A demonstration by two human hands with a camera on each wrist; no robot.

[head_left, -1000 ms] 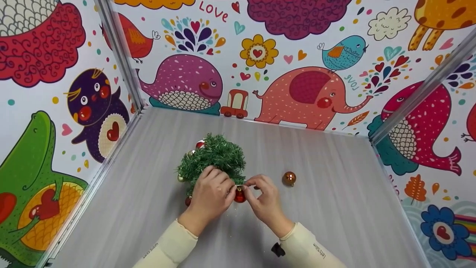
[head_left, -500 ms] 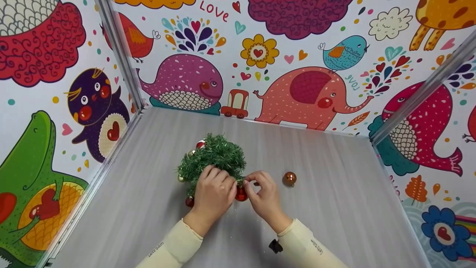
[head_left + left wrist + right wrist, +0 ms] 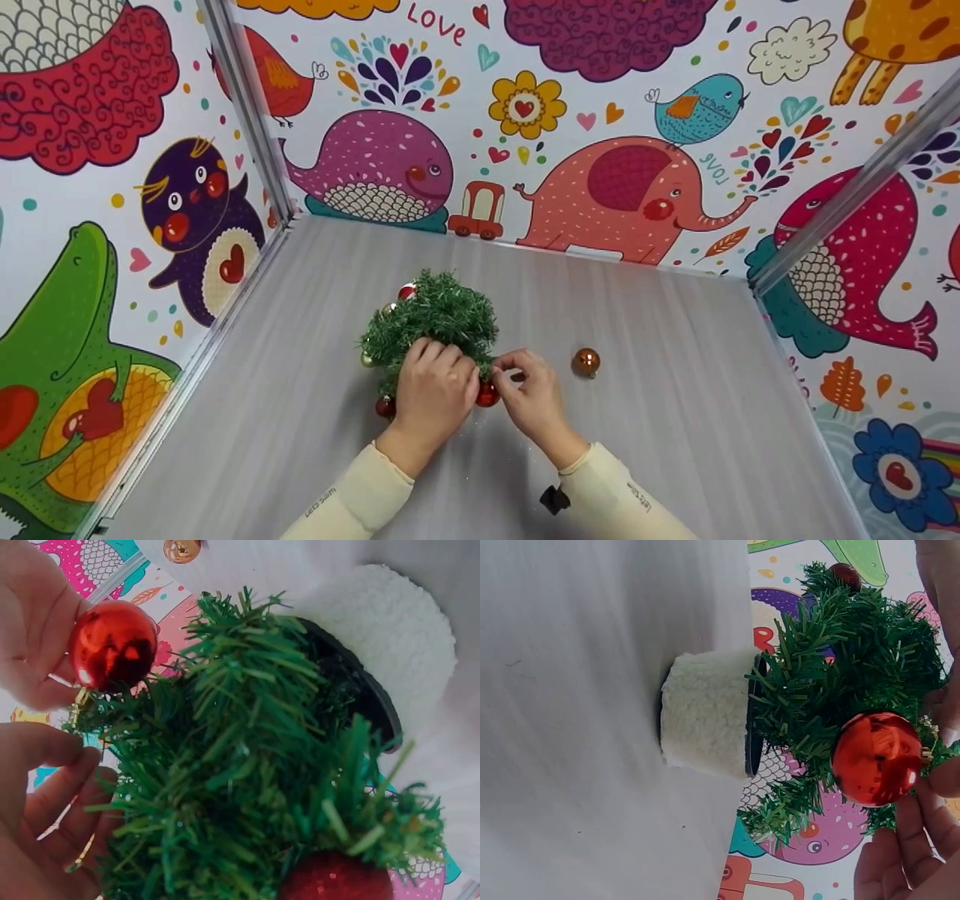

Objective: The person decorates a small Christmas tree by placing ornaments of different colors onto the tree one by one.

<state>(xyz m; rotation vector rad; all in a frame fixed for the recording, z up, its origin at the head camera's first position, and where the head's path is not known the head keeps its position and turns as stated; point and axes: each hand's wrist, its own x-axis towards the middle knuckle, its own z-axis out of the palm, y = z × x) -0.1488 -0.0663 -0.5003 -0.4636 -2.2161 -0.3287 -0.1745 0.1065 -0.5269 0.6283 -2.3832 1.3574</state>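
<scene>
A small artificial Christmas tree (image 3: 431,315) stands on the table, in a fluffy white pot (image 3: 709,712) with a black rim. A shiny red Christmas ball (image 3: 877,757) hangs at one branch tip, its gold cap by the fingertips. At that tip my left hand (image 3: 439,386) pinches the green branch between thumb and forefinger. From the other side my right hand (image 3: 534,394) pinches the ball's hanging string just above the cap; its fingers lie behind the ball in the right wrist view. The string itself is mostly hidden by fingers and needles.
A copper-coloured ball (image 3: 586,362) lies on the table (image 3: 675,420) right of the hands. Other balls hang on the tree, among them a dark red glittery ball (image 3: 337,877). Walls printed with cartoon animals, such as an elephant (image 3: 615,195), enclose the back and sides.
A gold string stretched between both hands one second ago no longer shows. The right fingertips have come closer to the branch tip, and the red ball has shifted slightly.
</scene>
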